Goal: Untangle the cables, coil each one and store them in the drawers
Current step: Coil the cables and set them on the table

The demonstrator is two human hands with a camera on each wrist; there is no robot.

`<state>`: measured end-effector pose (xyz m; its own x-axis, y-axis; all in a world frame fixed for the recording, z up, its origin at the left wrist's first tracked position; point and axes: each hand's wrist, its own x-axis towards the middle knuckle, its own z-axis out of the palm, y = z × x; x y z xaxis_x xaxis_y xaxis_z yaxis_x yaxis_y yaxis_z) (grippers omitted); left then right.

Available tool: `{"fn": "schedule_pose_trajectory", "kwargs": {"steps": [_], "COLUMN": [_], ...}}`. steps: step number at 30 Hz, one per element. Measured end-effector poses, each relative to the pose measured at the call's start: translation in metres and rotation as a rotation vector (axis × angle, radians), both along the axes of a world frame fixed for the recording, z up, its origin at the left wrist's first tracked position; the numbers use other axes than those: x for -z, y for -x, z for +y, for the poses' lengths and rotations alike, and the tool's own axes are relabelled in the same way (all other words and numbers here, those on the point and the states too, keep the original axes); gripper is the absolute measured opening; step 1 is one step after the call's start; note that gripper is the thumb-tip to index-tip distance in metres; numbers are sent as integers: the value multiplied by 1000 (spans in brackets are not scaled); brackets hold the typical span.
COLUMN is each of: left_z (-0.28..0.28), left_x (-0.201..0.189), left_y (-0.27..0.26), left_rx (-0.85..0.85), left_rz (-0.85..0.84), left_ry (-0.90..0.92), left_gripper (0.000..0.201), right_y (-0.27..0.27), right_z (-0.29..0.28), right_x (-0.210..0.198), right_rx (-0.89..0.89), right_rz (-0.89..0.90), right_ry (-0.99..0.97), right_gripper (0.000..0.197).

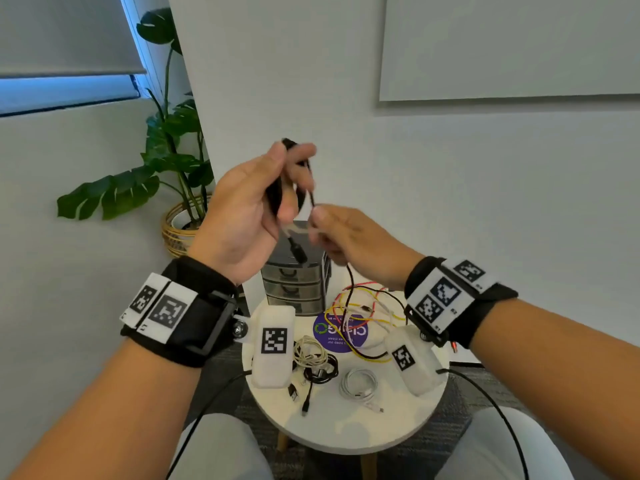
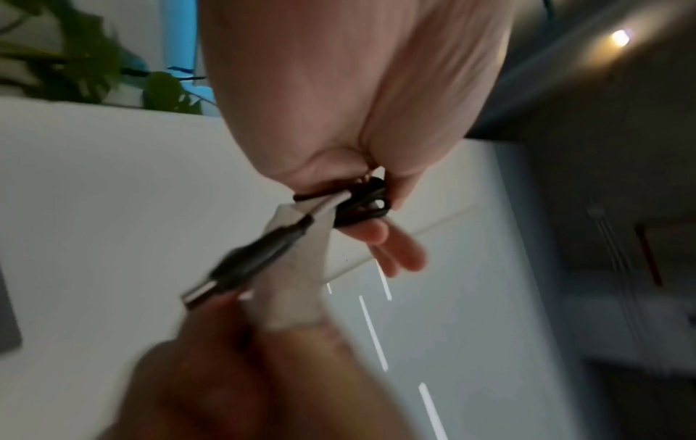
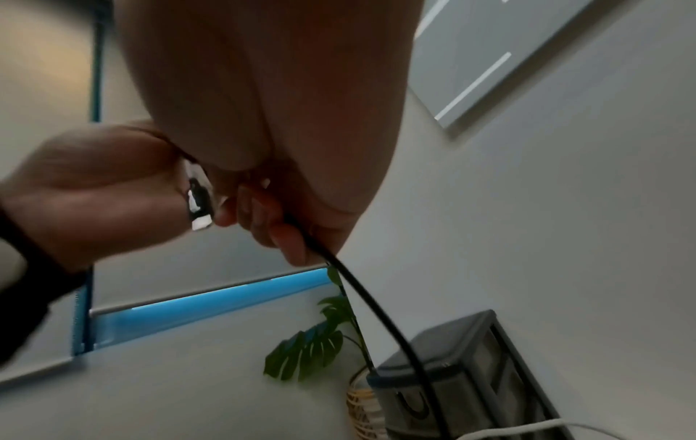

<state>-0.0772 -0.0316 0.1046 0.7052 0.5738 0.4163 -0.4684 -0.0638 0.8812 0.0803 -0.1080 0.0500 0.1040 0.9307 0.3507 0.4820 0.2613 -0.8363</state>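
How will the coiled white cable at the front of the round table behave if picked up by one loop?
Likely floppy: the white cable lies in loose loops with no visible tie, so it may unwind. Probably light, since it is thin. Its free plug end trails out toward the table edge and would probably dangle.

A small round white table (image 1: 346, 434) on wooden legs carries everything, and the grey drawer unit (image 1: 294, 289) at its far edge serves as landmark. Just in front of the drawer unit lies a round purple sticker (image 1: 341, 332) (its print reads upside down). To the right of the drawer unit sprawls a tangle of red, yellow and black wires (image 1: 367, 306), partly over the sticker. Nearer than the drawer unit lie a cream cable bundle (image 1: 310, 351), a coiled black cable (image 1: 320, 372) touching it, and a coiled white cable (image 1: 358, 382), apart.
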Motion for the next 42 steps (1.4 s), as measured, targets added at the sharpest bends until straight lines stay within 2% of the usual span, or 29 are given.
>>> {"fn": "schedule_pose_trajectory", "kwargs": {"steps": [2,4,8,11,13,14,16,18,21,25,27,28,30,33,36,39,41,42], "left_z": [-1,0,10,18,22,24,26,22,15,15,12,10,8,9,14,20,25,26], "left_x": [1,2,4,5,6,8,14,19,16,6,1,-1,-3,1,8,9,8,7], "left_y": [-5,-8,-9,-8,-7,-5,-2,-1,-1,6,6,3,-5,-18,-22,-22,-21,-21], "left_rx": [-166,-293,-400,-596,-669,-654,-536,-357,-123,102,165,151,16,-250,-364,-467,-551,-570], "left_rz": [47,143,278,460,572,597,580,515,423,247,116,59,0,65,148,216,286,336], "left_ry": [-85,-258,-540,-921,-1073,-1075,-963,-774,-474,-200,-125,-104,-117,-254,-400,-573,-725,-787], "left_gripper": [32,18,19,24,26,29,37,45,45,49,49,47,42,26,17,21,13,15], "right_y": [8,12,8,4,3,2,-5,-14,-31,-43,-43,-40,-29,-11,-5,-7,-12,-16], "right_z": [0,0,-3,-7,-13,-16,-16,-13,-6,-4,-2,0,2,3,0,-3,0,1], "right_x": [2,-8,-33,-39,-43,-46,-54,-60,-59,-42,-26,-17,-4,-3,-22,-36,-39,-40], "right_rx": [-77,-117,-137,-157,-111,-78,-6,44,122,250,240,214,144,35,-34,9,124,196], "right_rz": [-83,-146,-270,-240,-237,-272,-367,-438,-514,-420,-376,-367,-366,-402,-457,-527,-542,-567], "right_ry": [52,80,73,95,88,59,-35,-103,-149,-211,-173,-131,-31,5,-18,-50,-176,-251], "right_gripper": [34,31,25,18,19,20,18,18,24,29,32,32,29,27,21,16,18,20]}}
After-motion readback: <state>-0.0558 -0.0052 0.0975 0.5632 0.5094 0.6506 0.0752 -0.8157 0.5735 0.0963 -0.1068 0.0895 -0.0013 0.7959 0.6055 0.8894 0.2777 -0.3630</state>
